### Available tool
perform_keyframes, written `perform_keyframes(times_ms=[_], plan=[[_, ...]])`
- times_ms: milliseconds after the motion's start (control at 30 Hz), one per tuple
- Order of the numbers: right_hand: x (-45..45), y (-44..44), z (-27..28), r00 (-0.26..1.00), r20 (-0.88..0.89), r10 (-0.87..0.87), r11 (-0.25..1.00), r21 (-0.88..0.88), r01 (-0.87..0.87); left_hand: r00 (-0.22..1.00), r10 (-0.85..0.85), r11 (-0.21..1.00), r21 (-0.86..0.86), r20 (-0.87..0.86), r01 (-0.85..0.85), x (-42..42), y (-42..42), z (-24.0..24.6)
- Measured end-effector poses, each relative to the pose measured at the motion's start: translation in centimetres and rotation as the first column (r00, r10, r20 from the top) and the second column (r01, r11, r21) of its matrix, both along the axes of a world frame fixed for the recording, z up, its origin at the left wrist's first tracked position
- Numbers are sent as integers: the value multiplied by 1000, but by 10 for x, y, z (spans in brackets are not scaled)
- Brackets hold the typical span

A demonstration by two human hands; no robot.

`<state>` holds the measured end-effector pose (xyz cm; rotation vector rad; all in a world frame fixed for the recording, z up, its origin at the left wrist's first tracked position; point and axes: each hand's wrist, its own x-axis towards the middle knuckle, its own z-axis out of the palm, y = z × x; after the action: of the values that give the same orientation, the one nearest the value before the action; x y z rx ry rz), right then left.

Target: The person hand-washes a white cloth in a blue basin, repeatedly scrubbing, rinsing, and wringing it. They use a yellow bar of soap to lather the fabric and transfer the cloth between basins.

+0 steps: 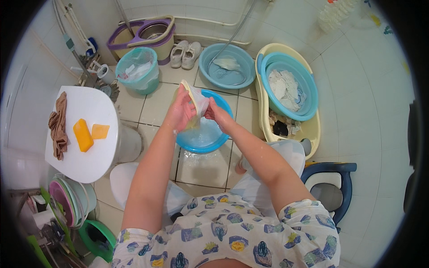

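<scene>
My left hand (181, 112) holds a thin wet cloth (200, 102), whitish with a pale yellow edge, and its fingers reach into the cloth's fold. On the other side, my right hand (218, 115) pinches the same cloth between thumb and fingers. What kind of garment it is I cannot tell. Both hands are above a blue plastic basin (224, 142) with cloudy water in it. The basin stands on the tiled floor (197, 169), which is wet in front of it.
On the white toilet lid (83, 167) lie a yellow soap bar (83, 135), a smaller piece (100, 131) and a brown cloth (60, 125). A lined bin (147, 85), white shoes (185, 55), a hose basin (246, 80) and a cream tub (261, 110) holding a laundry basin (313, 97) surround me.
</scene>
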<state>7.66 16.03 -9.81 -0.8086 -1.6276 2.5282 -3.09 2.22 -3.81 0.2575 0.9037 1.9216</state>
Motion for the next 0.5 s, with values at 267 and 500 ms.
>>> perform_keyframes(times_ms=[267, 500], plan=[[-16, 2, 37, 994, -111, 11, 931, 364, 30, 983, 174, 985, -19, 62, -173, -32, -28, -24], [-31, 11, 96, 982, -129, 137, 761, 648, -21, 979, -41, 913, -405, -201, -45, -4, -19, -43]])
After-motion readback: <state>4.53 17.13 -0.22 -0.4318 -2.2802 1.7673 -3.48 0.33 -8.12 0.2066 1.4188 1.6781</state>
